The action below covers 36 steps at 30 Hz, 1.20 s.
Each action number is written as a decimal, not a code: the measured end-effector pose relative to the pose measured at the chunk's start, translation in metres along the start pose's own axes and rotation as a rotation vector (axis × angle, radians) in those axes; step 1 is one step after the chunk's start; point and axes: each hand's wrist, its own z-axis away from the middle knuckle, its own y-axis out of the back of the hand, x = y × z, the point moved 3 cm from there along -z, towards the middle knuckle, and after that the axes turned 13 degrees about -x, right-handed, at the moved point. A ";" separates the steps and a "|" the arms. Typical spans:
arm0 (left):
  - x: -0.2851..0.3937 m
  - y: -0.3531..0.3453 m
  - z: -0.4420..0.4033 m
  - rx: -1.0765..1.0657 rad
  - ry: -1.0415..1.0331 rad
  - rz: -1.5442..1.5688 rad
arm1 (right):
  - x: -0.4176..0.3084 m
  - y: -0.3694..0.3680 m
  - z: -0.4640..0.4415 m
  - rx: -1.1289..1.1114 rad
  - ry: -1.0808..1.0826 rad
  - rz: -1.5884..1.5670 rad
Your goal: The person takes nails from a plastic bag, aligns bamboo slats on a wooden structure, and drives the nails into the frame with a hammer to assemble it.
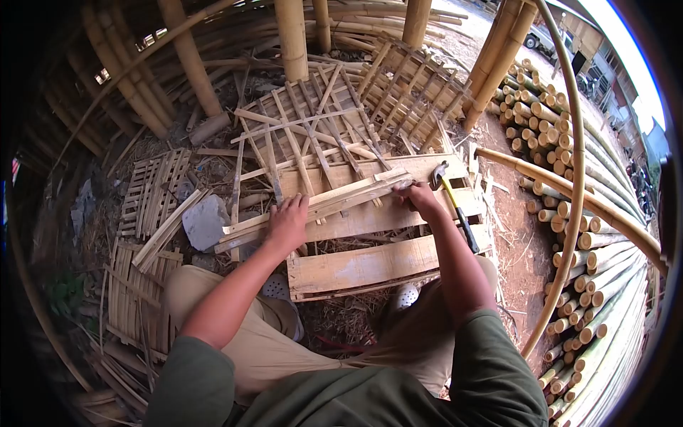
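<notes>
A bundle of long bamboo strips [356, 192] lies slantwise over a low wooden plank bench [356, 267] in front of my knees. Across the left part of the bundle, my left hand [288, 217] is closed, fingers curled over the strips. My right hand [420, 198] pinches the bundle near its right end; the thumb and fingertips are partly hidden. Just right of that hand rests a claw hammer [459, 206] with a yellow and black handle, its head toward the far edge of the bench.
Slatted bamboo frames [306, 128] lean beyond the bench, and another slatted panel [153, 188] lies at left. A grey stone block [206, 222] sits beside the bench. Cut bamboo poles [597, 285] are piled at right, with a curved pole [578, 178] in front. Upright posts [290, 39] stand behind.
</notes>
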 end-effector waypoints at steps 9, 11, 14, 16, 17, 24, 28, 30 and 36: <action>-0.002 0.029 -0.018 -0.189 0.008 -0.017 | 0.015 -0.007 -0.008 0.148 0.093 -0.104; -0.002 0.040 -0.020 -0.234 0.001 -0.036 | 0.015 -0.008 -0.008 0.135 0.096 -0.138; 0.001 0.055 -0.022 -0.288 -0.010 -0.068 | 0.012 -0.011 -0.006 0.136 0.102 -0.167; 0.001 0.065 -0.024 -0.305 -0.012 -0.080 | 0.011 -0.012 -0.006 0.147 0.099 -0.163; 0.002 0.071 -0.024 -0.306 -0.026 -0.078 | 0.010 -0.011 -0.006 0.159 0.086 -0.166; 0.008 0.108 -0.043 -0.317 -0.042 -0.074 | 0.011 -0.013 -0.010 0.198 0.072 -0.307; 0.021 0.131 -0.051 -0.354 -0.003 -0.105 | 0.008 -0.010 -0.008 0.142 0.041 -0.417; 0.023 0.138 -0.060 -0.344 -0.020 -0.198 | 0.004 -0.008 -0.007 0.139 0.031 -0.407; 0.048 0.172 -0.069 -0.393 -0.043 -0.255 | 0.006 -0.007 -0.008 0.124 0.010 -0.482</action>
